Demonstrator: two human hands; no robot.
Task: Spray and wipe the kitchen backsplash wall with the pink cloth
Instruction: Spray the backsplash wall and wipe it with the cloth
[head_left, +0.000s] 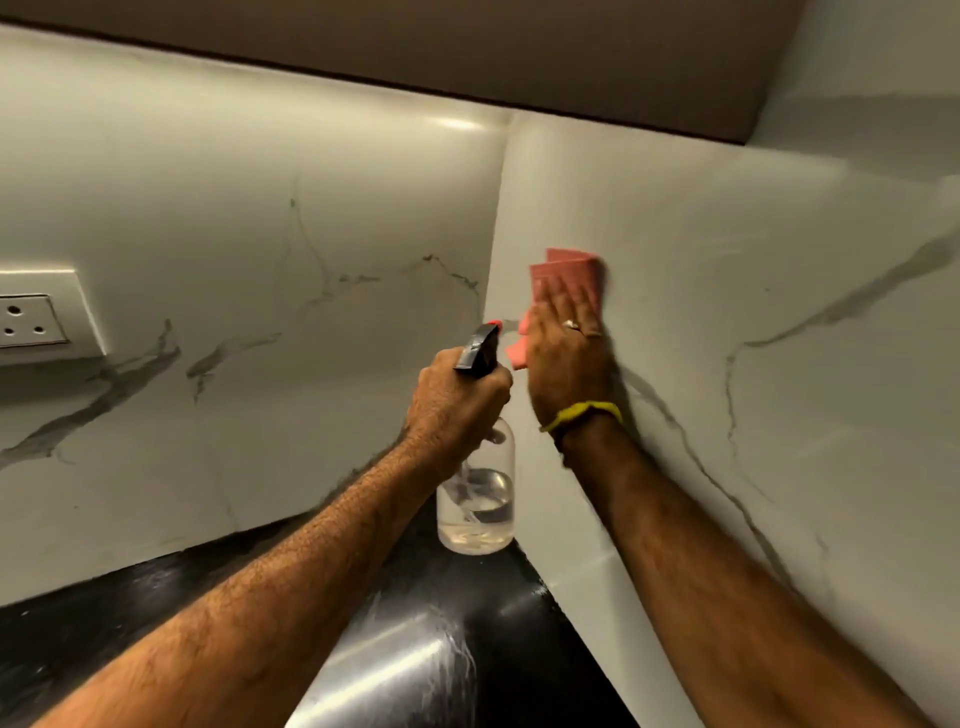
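My right hand (566, 353) presses the folded pink cloth (569, 270) flat against the white marble backsplash wall (727, 291), just right of the corner. The cloth sticks out above and to the left of my fingers. My left hand (452, 410) grips the neck of a clear spray bottle (480, 504) with a black trigger head (480, 348). The nozzle points toward the corner, close to the cloth. The bottle holds a little clear liquid at the bottom.
A black glossy countertop (415, 649) runs below both walls. A white wall socket plate (36, 317) sits on the left wall (234, 260). A brown cabinet underside (519, 47) hangs above.
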